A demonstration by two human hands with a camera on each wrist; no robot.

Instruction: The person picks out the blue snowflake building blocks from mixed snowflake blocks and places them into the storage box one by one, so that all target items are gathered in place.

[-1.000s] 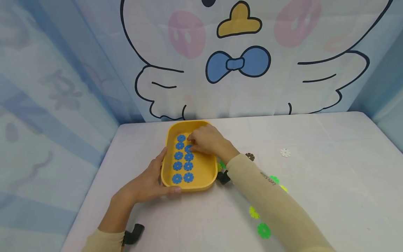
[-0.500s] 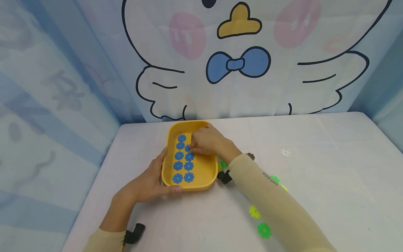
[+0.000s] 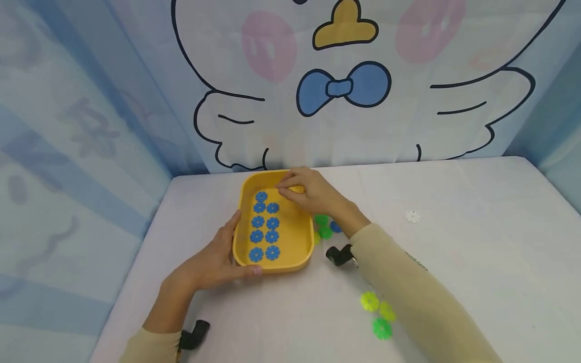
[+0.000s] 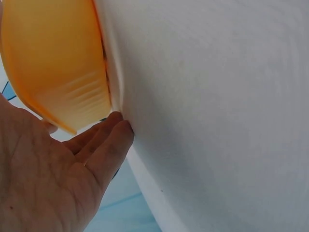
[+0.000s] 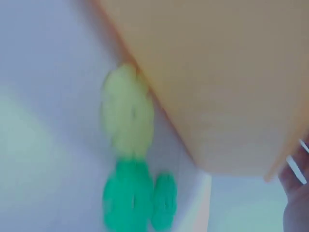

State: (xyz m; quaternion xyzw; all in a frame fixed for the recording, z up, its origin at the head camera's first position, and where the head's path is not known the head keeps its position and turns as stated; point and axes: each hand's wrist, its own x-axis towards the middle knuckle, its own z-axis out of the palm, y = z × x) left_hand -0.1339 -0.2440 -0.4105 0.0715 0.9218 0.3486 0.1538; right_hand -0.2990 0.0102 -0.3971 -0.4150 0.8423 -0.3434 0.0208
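Note:
A yellow tray stands on the white table, with two columns of blue flower-shaped discs along its left and middle. My left hand holds the tray's near left corner, its thumb at the front edge and fingers along the side. In the left wrist view, those fingers reach along the tray's outer wall. Above the tray's far right part is my right hand, thumb and index finger extended and slightly apart. Nothing shows between them. The upper blue disc of the middle column lies uncovered below.
Green discs, a yellow-green disc and a blue disc lie right of the tray. Nearer are yellow discs and a green disc. A white disc lies farther right. A patterned curtain hangs behind.
My right hand has lifted off the upper disc of the middle column and moved up and slightly right, its fingers straighter. The left hand and tray have stayed put.

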